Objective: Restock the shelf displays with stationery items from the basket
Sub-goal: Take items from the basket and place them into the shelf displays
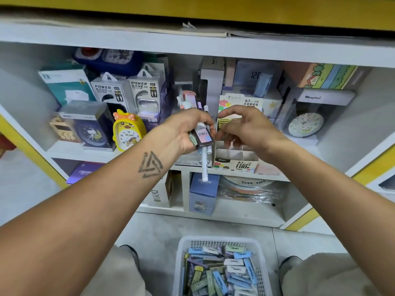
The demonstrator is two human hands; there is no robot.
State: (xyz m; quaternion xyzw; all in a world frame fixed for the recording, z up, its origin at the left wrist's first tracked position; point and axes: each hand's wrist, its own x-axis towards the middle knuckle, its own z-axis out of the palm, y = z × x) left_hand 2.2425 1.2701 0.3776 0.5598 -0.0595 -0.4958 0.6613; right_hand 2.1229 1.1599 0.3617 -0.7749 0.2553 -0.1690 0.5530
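Note:
My left hand grips a bundle of stationery: a small dark-edged pastel case with a barcode label, plus white pens that stick out above and below my fist. Beside it on the right, my right hand hovers with fingers spread and curled, holding nothing that I can see. Both hands are in front of a cardboard display box for 0.7 HB pencil leads on the middle shelf. On the floor between my knees stands a white basket, which holds several small blue, grey, green and white lead cases.
The white shelf board holds boxed clocks, a yellow duck clock and power bank boxes at left. A boxed round clock stands at right. Below are a blue box and wrapped discs.

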